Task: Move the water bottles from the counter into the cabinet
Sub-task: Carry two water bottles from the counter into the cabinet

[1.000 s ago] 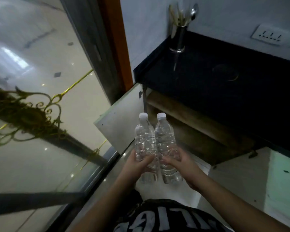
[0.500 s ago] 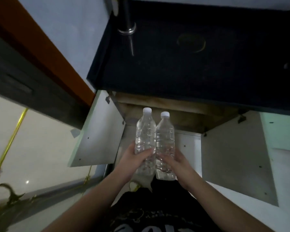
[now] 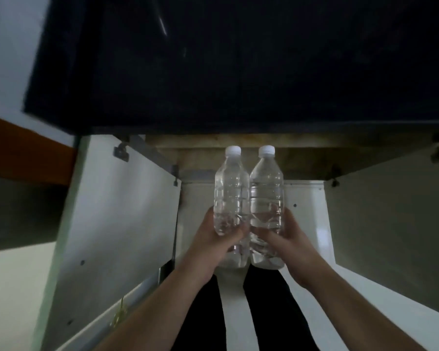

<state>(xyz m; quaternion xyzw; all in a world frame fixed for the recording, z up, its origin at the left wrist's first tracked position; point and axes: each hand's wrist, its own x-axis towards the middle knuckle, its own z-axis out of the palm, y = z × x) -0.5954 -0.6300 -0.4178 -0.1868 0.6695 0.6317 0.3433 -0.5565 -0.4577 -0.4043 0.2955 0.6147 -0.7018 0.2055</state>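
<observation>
Already below the counter edge, hands grip one bottle each, left hand, right hand; caps could clip the cabinet frame.

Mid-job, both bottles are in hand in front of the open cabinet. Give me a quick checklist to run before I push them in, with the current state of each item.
1. Left hand wrapped round the left bottle: ok.
2. Right hand wrapped round the right bottle: ok.
3. White caps on both bottles: ok.
4. Both bottles upright, side by side and touching: ok.
5. Left cabinet door and right cabinet door swung open, gap between them free: ok.
6. Free space on the shelf inside the cabinet: cannot tell, the counter edge hides the interior.
</observation>
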